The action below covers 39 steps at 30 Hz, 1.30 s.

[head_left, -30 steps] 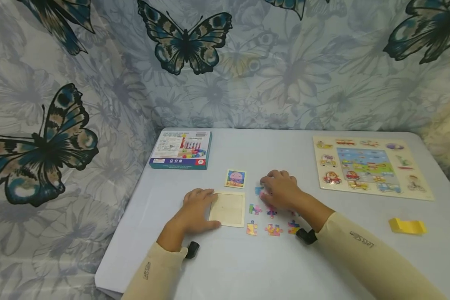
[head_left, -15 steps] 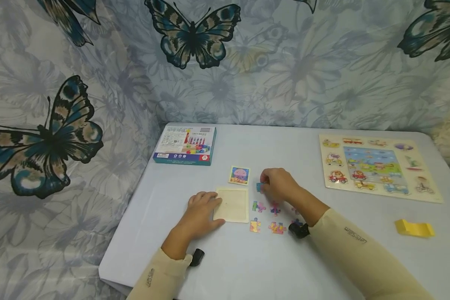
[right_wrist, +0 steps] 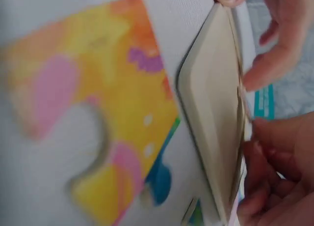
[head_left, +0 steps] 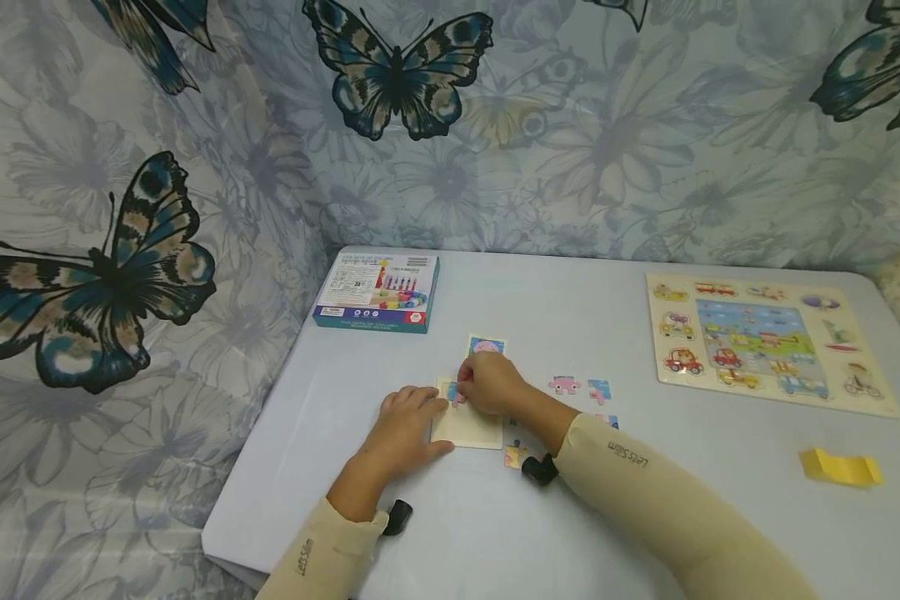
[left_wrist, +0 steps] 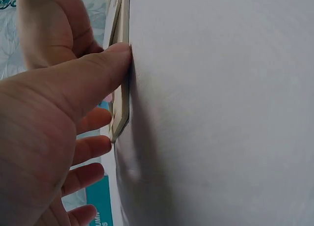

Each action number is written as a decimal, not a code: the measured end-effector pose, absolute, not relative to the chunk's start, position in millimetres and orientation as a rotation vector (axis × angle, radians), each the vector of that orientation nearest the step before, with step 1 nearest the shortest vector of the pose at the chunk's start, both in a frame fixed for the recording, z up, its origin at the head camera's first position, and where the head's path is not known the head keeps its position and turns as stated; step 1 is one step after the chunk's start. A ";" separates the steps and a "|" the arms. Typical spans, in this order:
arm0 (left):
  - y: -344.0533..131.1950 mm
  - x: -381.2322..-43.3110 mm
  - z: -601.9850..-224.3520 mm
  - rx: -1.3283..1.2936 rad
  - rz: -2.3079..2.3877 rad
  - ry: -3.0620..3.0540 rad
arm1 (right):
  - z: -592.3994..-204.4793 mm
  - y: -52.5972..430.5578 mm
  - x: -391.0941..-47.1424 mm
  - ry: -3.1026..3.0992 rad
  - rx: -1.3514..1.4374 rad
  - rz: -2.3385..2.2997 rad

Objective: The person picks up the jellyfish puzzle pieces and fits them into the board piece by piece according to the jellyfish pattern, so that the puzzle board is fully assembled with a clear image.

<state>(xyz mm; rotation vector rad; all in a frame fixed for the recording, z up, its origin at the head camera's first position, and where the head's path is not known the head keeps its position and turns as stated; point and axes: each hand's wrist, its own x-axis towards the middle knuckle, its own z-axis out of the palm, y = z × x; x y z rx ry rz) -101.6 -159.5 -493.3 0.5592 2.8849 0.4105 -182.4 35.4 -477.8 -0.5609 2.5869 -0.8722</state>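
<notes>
A shallow square wooden puzzle tray [head_left: 468,432] lies on the white table in the head view. My right hand [head_left: 492,385] is over its far part and pinches a blue and pink jigsaw piece [head_left: 455,396] at the far left corner. Spread along the tray's left side, my left hand [head_left: 401,429] touches the edge with fingertips and thumb [left_wrist: 115,59]. The tray wall [right_wrist: 203,96] shows side-on in the right wrist view, and a yellow jigsaw piece [right_wrist: 122,59] lies close to that camera. Behind the tray, a small octopus picture [head_left: 487,343] is partly covered by my right hand.
Loose jigsaw pieces, among them a pink one [head_left: 565,385] and a blue one [head_left: 599,390], lie right of the tray, some hidden by my right arm. A boxed set [head_left: 377,292] stands back left. A vehicle puzzle board [head_left: 772,343] and a yellow block [head_left: 842,468] are at right.
My right hand has picked up the blue piece from the loose pieces and carried it left onto the tray. My left hand has stayed at the tray's left side.
</notes>
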 end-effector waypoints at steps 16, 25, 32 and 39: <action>-157.3 -102.4 -482.7 0.568 0.234 2.850 | -481.9 18.4 -193.8 2.667 -0.603 -0.657; -155.1 -104.1 -481.9 0.601 0.208 2.852 | -466.1 44.6 -197.9 2.648 -0.594 -0.700; -148.8 -107.6 -478.5 0.592 0.197 2.827 | -443.4 123.1 -205.4 2.690 -0.454 -0.464; -148.5 -110.5 -477.5 0.653 0.144 2.816 | -455.6 174.2 -196.6 2.685 -0.484 -0.382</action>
